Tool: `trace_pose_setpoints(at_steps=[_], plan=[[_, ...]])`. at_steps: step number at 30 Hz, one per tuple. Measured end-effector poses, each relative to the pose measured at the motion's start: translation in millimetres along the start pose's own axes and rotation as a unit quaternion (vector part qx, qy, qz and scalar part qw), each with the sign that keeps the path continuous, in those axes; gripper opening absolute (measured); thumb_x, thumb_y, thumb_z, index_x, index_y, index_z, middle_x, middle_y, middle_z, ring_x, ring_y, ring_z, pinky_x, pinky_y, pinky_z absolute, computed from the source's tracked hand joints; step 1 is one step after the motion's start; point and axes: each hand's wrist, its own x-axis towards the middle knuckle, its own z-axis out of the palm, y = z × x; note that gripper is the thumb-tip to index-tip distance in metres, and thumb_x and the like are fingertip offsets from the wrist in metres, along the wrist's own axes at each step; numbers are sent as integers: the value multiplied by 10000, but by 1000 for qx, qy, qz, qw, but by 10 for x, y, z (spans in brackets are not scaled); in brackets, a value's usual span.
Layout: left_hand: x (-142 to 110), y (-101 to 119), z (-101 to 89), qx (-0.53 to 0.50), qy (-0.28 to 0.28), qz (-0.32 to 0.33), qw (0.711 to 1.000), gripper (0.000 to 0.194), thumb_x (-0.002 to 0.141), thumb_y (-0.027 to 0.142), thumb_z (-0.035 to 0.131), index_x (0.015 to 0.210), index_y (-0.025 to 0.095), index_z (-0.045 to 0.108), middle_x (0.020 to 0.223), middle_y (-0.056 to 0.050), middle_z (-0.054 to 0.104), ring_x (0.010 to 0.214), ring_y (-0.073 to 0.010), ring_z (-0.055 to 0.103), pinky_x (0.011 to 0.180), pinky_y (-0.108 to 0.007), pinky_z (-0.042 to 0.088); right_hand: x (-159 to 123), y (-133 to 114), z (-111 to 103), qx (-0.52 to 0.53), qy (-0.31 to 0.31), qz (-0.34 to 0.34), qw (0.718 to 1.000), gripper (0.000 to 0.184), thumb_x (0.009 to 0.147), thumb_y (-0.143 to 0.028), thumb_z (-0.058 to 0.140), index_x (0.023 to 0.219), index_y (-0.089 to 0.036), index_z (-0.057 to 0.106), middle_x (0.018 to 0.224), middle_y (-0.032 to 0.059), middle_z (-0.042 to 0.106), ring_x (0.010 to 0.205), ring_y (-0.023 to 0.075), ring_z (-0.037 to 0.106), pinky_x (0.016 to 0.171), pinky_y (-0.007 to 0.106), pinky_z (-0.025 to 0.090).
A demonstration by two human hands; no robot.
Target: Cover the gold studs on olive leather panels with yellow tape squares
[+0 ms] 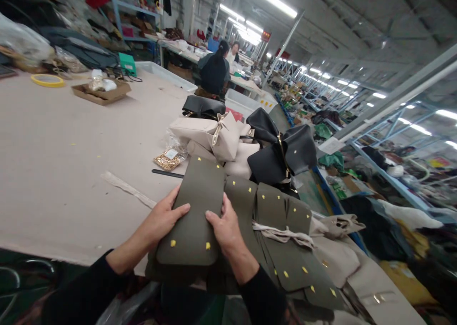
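Between my two hands is a stack of dark olive leather panels (194,192) with rounded corners and small yellow marks near the ends. My left hand (166,218) grips its left edge, thumb on top. On the right edge, my right hand (226,225) holds it the same way, thumb lying on the upper face. The fingers under the stack are hidden. More olive panels (293,263) lie fanned out to the right, with a pale cloth strip (282,234) across some of them. A thin black strip (167,173) lies just beyond my left hand.
Cream bags (228,142) and black bags (298,149) are heaped beyond the panels. A bag of gold hardware (170,157), a cardboard tray (102,94) and yellow tape (47,80) sit on the table. Beige bag pieces (335,258) lie at right. Two people (214,70) sit farther back.
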Motion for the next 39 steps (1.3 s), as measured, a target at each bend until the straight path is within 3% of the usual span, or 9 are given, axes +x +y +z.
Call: trace_pose_setpoints(at_steps=[6,9,12,17,21,27,30,36,39], plan=[[327,-401,-225,159,9,13,987,731,644,354,582,1332,125,485,1310,-95,592,1177,-297,567,1005,-401,460,-92,204,19,-149,-85,46,984,683,680,-224,673,1338,-158,507,1322,124,577,1195,270,559,991,385,462],[348,-507,-187,196,20,20,980,751,636,365,588,1335,114,477,1348,-112,559,1271,-320,484,1064,-427,399,-178,40,-267,-187,-74,-18,979,492,777,-274,583,1259,-176,585,1299,102,591,1186,239,566,1001,361,458],[290,-599,-103,264,26,13,964,815,665,365,555,1398,56,375,1422,-175,462,1349,-327,383,1133,-450,296,-197,12,-679,-315,44,-75,945,490,772,-278,585,1251,-176,589,1323,109,572,1265,257,489,1105,420,335],[190,-746,-5,333,18,43,942,823,717,338,522,1437,24,276,1476,-224,354,1385,-322,319,1156,-473,249,-160,395,-1168,-361,79,52,928,637,736,-321,614,1331,-116,514,1300,173,586,1191,299,564,1016,438,428],[231,-770,-4,348,2,54,936,827,683,299,530,1430,30,299,1525,-212,268,1420,-317,242,1175,-467,213,-161,523,-1166,-363,61,46,928,631,714,-305,641,1316,-148,539,1281,138,610,1192,285,569,1006,410,439],[311,-738,-1,333,-35,38,942,878,685,306,504,1452,-28,237,1556,-205,175,1445,-290,165,1188,-428,175,-119,385,-1053,-405,-6,0,914,470,720,-282,638,1171,-150,658,1296,131,599,1234,278,526,1077,410,359],[308,-740,-29,314,-27,45,948,849,705,335,512,1449,3,273,1549,-191,215,1436,-285,204,1185,-425,185,-81,365,-1147,-393,-28,13,919,500,726,-304,637,1202,-148,641,1230,122,639,1134,268,593,985,391,447],[292,-734,-49,294,-13,64,954,718,776,429,526,1416,134,389,1528,-145,298,1407,-288,286,1159,-452,242,-75,345,-1477,-405,69,2,912,365,789,-344,555,1082,-176,692,1065,93,708,975,256,660,907,386,487],[295,-711,-23,297,-21,56,953,727,786,462,524,1426,148,382,1546,-140,246,1410,-292,273,1148,-441,266,-86,314,-1468,-409,64,27,910,321,803,-350,541,1025,-189,707,944,74,737,901,253,683,850,374,503]])
